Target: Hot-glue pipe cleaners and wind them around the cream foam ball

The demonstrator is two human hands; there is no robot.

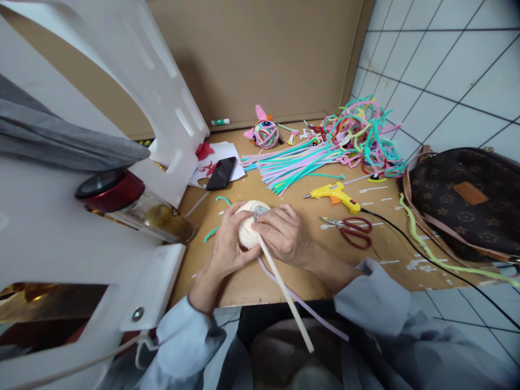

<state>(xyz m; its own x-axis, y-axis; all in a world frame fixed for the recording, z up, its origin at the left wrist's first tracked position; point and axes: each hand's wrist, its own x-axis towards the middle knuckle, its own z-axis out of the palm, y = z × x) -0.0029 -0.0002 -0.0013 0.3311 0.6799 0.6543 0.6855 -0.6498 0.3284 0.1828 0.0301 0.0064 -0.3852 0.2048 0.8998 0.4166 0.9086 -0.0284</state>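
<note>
Fingers (234,219) of L hand (226,245) are cupping cream ball (246,234); R hand (284,233) is pinching pale strip (284,290) against it. Glue gun (333,192) is lying nr scissors (340,222).

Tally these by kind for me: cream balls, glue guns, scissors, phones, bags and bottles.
Cream ball: 1
Glue gun: 1
Scissors: 1 pair
Phone: 1
Bag: 1
Bottle: 1
Total: 6
</note>
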